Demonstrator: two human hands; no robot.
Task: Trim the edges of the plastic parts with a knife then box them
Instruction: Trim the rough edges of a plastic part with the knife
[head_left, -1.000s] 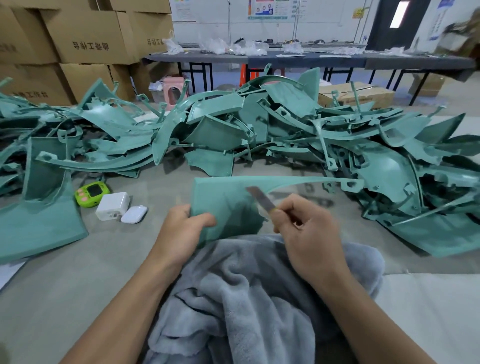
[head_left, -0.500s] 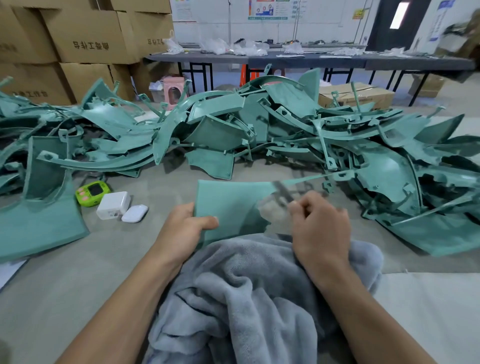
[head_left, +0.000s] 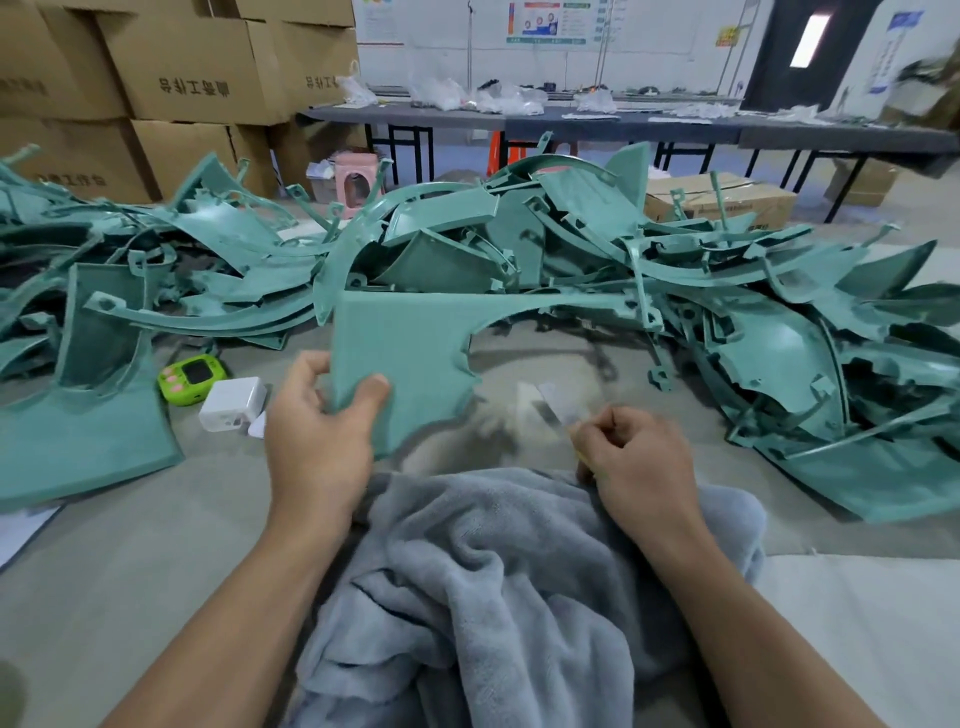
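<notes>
The green plastic part (head_left: 415, 353) is held up in front of the person, above a grey blanket (head_left: 519, 571) that is spread over the lap. It is gripped at its lower left corner by the left hand (head_left: 317, 431). The thumb is pressed on the front and the other fingers (head_left: 306, 364) are tucked behind.

The part is made of a wide flat piece with a long thin arm that reaches out to the right. Little jagged bits can be seen along the curved inner edge (most likely the bits to be cut off).

It looks thin and light, since it is lifted by one hand alone. The flat piece is probably stiff, but the thin arm may bend or snap if it is pulled. So the part is best held on the wide flat piece, close to the edge being cut. A firm pinch is likely needed, because the face looks smooth.

The knife (head_left: 553, 405) is held in the right hand (head_left: 639, 462), whose fingers are curled tight round the handle. The blade is pointed up and is blurred. It is near the part but not touching it.

Behind, a big pile of green parts (head_left: 571, 234) is heaped on the floor. Cardboard boxes (head_left: 197, 67) are stacked at the back left.
</notes>
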